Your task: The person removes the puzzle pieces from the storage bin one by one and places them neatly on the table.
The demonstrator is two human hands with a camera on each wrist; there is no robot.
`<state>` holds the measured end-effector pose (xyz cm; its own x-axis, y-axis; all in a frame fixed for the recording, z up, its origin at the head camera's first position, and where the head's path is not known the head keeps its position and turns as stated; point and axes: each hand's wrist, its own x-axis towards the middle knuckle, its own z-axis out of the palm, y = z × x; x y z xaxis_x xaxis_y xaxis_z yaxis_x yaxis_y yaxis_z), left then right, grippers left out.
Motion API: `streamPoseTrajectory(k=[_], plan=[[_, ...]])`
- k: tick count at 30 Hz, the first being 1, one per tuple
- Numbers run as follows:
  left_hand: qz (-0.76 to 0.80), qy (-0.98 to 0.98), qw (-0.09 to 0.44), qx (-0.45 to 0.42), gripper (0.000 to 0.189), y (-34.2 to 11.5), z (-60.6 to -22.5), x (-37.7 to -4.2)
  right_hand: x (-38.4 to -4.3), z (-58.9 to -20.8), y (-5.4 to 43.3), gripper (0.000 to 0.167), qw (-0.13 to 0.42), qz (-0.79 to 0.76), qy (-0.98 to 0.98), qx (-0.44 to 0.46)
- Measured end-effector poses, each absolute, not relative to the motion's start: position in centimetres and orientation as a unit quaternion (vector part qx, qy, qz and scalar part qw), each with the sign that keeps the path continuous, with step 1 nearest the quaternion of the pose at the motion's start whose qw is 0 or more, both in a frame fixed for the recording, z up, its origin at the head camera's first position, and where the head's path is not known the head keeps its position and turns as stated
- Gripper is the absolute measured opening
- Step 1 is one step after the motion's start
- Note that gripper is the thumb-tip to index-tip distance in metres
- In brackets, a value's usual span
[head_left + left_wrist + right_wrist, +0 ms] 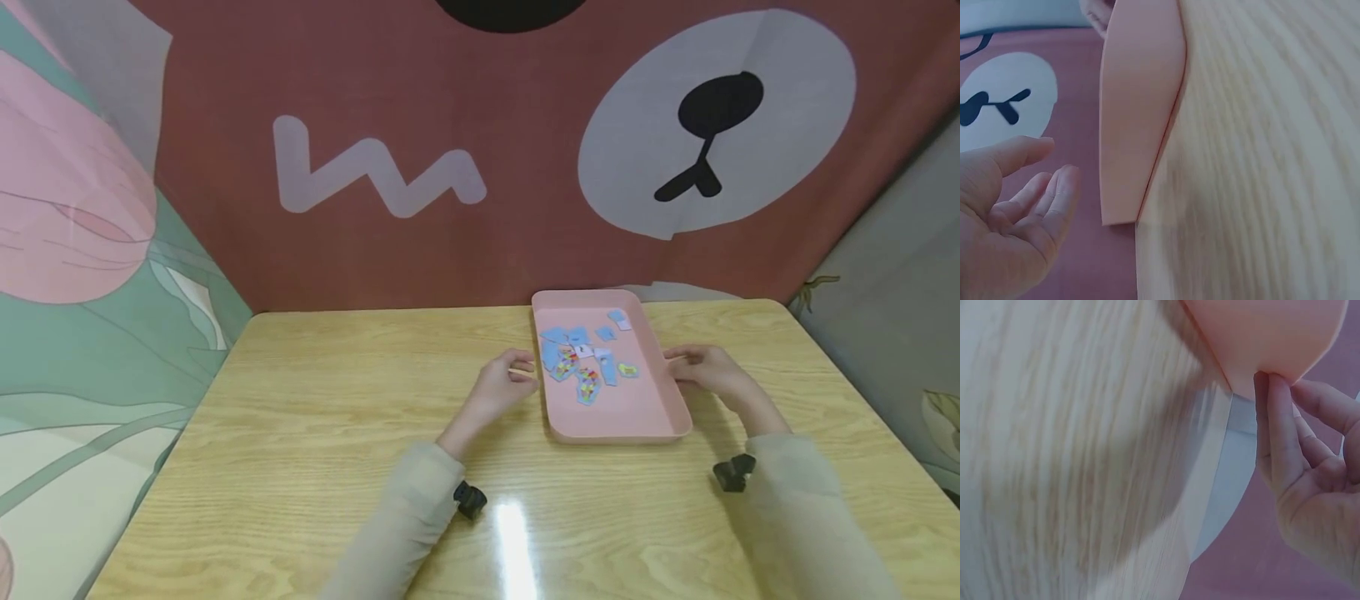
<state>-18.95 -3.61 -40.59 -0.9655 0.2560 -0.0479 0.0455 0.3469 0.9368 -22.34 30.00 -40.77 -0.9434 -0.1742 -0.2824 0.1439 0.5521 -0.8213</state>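
A pink tray lies on the table, with several blue puzzle-like pieces inside it, some printed with colourful patches. My left hand is beside the tray's left wall, its fingers loosely bent and holding nothing. In the left wrist view a gap shows between that hand and the tray wall. On the opposite side, my right hand touches the tray's right wall with fairly straight fingertips. The right wrist view shows these fingers against the outer wall of the tray.
The wooden table spreads out around the tray. A red-brown printed backdrop hangs at the table's far edge, close behind the tray. Black wrist devices sit at both sleeve cuffs.
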Motion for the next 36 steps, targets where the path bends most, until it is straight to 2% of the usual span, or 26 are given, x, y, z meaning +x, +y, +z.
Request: streamPoseTrajectory(k=[20,28,36], plan=[[0.493,0.852,0.113,0.136,0.04,-0.1,-40.8,-20.1,-22.3,-40.7,27.9,0.049,0.184,-0.491,0.85,-0.039],[0.487,0.855,0.142,0.112,0.04,1.2,-41.3,-20.3,-22.3,-40.4,27.0,0.051,0.193,-0.481,0.854,-0.042],[0.465,0.87,0.125,0.1,0.04,1.7,-41.6,-20.6,-22.5,-40.4,26.8,0.049,0.194,-0.475,0.858,-0.036]])
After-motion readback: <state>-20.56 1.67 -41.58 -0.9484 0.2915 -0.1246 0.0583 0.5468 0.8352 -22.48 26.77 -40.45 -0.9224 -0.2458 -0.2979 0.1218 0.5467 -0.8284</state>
